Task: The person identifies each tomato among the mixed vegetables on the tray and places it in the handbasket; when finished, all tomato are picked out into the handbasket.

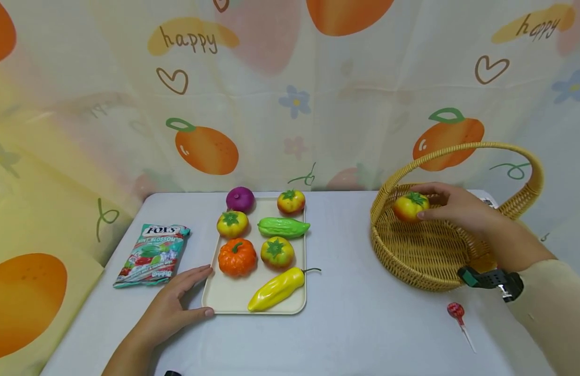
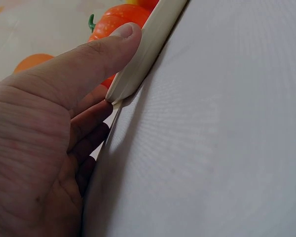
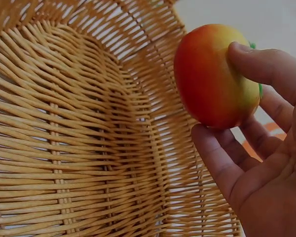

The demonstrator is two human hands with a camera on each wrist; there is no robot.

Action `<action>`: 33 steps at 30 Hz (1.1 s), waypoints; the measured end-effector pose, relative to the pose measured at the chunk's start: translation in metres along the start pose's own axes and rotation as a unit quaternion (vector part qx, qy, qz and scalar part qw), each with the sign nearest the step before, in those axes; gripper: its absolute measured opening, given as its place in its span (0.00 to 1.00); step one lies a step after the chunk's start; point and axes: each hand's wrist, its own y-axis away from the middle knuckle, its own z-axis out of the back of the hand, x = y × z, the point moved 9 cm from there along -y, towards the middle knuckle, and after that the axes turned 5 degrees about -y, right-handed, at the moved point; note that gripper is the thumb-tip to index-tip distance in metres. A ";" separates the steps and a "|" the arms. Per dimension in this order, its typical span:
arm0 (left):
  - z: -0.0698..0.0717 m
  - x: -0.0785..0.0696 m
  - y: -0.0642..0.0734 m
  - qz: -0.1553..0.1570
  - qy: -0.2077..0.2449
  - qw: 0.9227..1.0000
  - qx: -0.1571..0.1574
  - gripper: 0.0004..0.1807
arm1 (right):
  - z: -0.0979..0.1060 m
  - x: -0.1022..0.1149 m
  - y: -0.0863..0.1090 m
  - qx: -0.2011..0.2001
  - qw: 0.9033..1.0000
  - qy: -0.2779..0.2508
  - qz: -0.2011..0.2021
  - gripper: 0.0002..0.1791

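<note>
Fruit (image 1: 405,209), pinched by the right hand (image 1: 463,209), could slip into the basket (image 1: 397,265), being glossy. Pressure from the left hand (image 1: 173,303), fingers extended, could shift the tray (image 1: 228,298).

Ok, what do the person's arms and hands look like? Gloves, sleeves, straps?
Left hand and right hand are ungloved. Right arm has a cream sleeve and a black wrist strap with a green section and silver-coloured fitting. No sleeve shows on the left forearm.
</note>
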 end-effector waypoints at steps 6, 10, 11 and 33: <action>0.000 0.001 0.000 -0.005 0.000 1.000 0.000 0.48 | -0.002 -0.009 -0.011 0.000 1.000 -0.021 -0.002 0.38; 0.000 0.001 0.000 -0.004 0.004 1.000 0.000 0.48 | -0.006 -0.015 -0.018 0.004 1.000 -0.027 0.004 0.37; -0.001 0.001 0.000 -0.002 0.003 1.000 0.002 0.48 | -0.008 -0.015 -0.019 0.005 1.000 -0.026 0.008 0.36; -0.001 0.001 0.000 0.008 0.001 1.000 0.005 0.49 | -0.024 -0.025 -0.037 -0.002 1.000 -0.020 -0.008 0.36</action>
